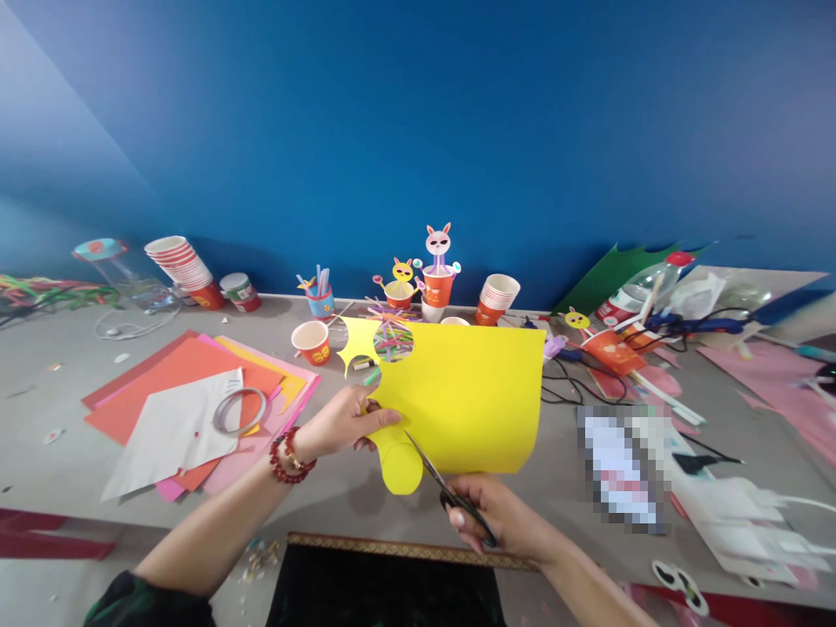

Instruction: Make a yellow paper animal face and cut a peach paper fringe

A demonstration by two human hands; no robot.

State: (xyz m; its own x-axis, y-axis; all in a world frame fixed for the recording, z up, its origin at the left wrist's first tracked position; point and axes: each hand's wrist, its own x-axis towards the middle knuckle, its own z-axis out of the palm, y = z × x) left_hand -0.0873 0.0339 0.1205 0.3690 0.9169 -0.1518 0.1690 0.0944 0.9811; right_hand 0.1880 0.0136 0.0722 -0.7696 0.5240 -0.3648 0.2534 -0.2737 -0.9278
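Yellow paper (467,392) partly behind left hand (349,421)

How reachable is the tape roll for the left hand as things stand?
Probably yes: the tape roll lies uncovered atop the white sheet, nothing standing between it and the left hand. But that hand pinches the yellow sheet, so it would likely need to let go first.

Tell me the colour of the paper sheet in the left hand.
Bright yellow; the paper sheet shows best in the head view.
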